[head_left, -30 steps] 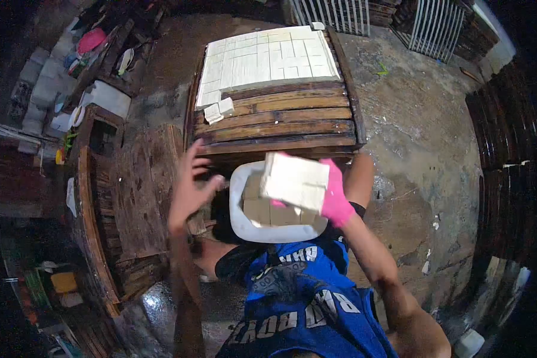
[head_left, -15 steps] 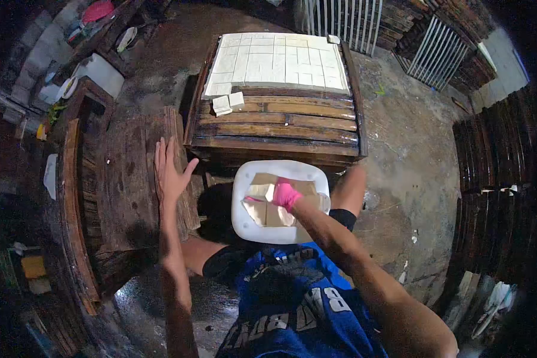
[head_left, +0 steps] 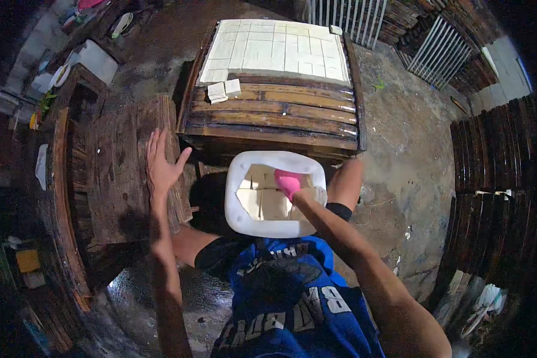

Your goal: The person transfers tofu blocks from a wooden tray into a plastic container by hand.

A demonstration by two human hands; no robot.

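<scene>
My right hand [head_left: 288, 181], in a pink glove, reaches down inside a white plastic tub [head_left: 240, 222] between my knees. Pale, square-cut blocks [head_left: 274, 206] that look like tofu line the tub, and the hand is at its far side. Its fingertips are hidden inside, so whether it grips a block does not show. My left hand [head_left: 163, 168] is bare and open, thumb spread, resting on a worn wooden bench [head_left: 122, 173]. Beyond the tub, a white slab cut into squares [head_left: 271, 53] covers the back of a slatted wooden table [head_left: 268, 113]. Two loose blocks [head_left: 224, 90] lie at its front left.
Stacks of dark wooden boards [head_left: 492, 161] line the right side. Metal grilles [head_left: 438, 52] lean at the back right. A raised wooden beam [head_left: 65, 203] runs along the left of the bench. The concrete floor [head_left: 394, 143] looks stained.
The white block that was by my gloved hand no longer shows separately; the hand has shifted farther into the tub. My left hand stays on the bench. The whole view has shifted slightly.
</scene>
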